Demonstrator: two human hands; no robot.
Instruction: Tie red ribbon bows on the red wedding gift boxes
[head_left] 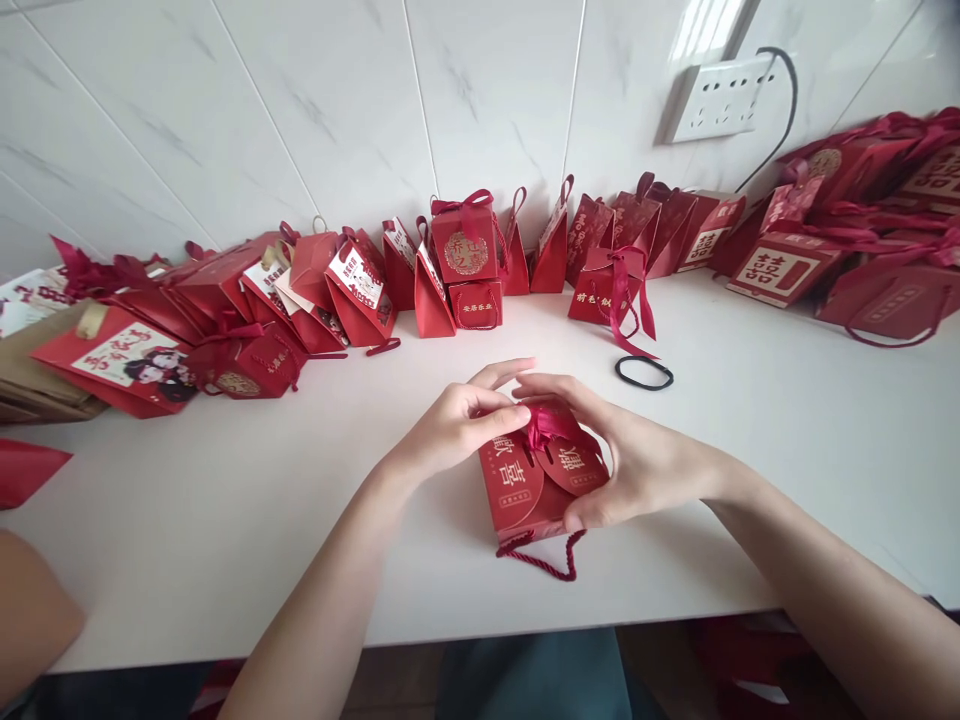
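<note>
A red gift box (517,485) with gold characters rests on the white table, a dark red rope handle (551,570) hanging from its near side. On its top, a crimson ribbon (546,425) passes through the rounded flaps. My left hand (472,415) lies at the box's left and far edge, its thumb on the ribbon and its fingers curved over the far side. Around the right side, my right hand (607,450) is wrapped, thumb at the near right corner and fingers at the far edge.
Red boxes (356,285) line the tiled wall, with more piled at the right (787,265) and left (139,360). A black hair tie (643,373) lies beyond my right hand. A socket strip (720,100) is on the wall. Someone's bare arm shows at the lower left.
</note>
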